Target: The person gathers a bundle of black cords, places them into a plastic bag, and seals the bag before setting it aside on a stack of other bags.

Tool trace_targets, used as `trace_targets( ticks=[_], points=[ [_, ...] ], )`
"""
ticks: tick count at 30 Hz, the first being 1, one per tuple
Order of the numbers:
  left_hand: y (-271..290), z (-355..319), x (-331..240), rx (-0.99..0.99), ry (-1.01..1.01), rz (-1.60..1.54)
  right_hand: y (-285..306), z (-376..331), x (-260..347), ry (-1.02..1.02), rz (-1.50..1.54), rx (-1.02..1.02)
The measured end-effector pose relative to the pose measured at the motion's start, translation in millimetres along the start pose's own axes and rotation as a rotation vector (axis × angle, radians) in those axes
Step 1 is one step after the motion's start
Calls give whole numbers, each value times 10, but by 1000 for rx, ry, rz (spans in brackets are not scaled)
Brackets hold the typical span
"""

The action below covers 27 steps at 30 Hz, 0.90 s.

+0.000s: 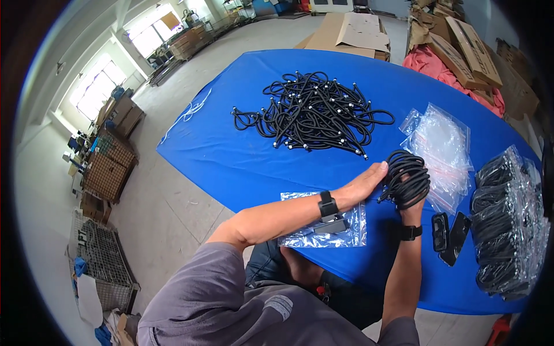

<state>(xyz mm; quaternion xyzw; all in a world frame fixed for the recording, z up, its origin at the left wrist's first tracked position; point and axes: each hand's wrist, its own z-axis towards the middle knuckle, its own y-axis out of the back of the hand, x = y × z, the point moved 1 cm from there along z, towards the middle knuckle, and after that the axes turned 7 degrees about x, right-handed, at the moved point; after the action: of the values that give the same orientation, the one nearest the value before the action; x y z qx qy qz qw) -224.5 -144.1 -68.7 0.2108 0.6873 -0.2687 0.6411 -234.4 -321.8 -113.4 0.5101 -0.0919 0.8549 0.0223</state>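
Observation:
A looped bundle of black elastic cords is raised over the right part of the blue-covered table. My right hand grips it from below, most of its fingers hidden by the loops. Against the bundle's left side is my left hand, its thumb at the cords and its other fingertips hidden behind them. Farther off lies a tangled heap of black cords with silvery metal ends. Clear zip bags are stacked just right of the bundle.
Packed bags of black cords stand in a row at the right edge. Two black flat objects lie near my right wrist. Under my left forearm is a clear bag with dark pieces. White string lies at the far left edge.

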Motion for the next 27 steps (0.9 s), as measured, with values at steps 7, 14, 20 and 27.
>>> trace_targets(
  ticks=[7,14,20,27],
  points=[
    [1474,34,-266,-511,-193,708,213,-4,-327,-255,9,84],
    [3306,-129,-24,-946,217,1207,125,31,-318,-285,96,15],
    [3152,25,82,-820,142,1257,188,-32,-346,-223,136,32],
    [3206,-27,31,-833,66,1192,86,7,-262,-212,217,55]
  ],
)
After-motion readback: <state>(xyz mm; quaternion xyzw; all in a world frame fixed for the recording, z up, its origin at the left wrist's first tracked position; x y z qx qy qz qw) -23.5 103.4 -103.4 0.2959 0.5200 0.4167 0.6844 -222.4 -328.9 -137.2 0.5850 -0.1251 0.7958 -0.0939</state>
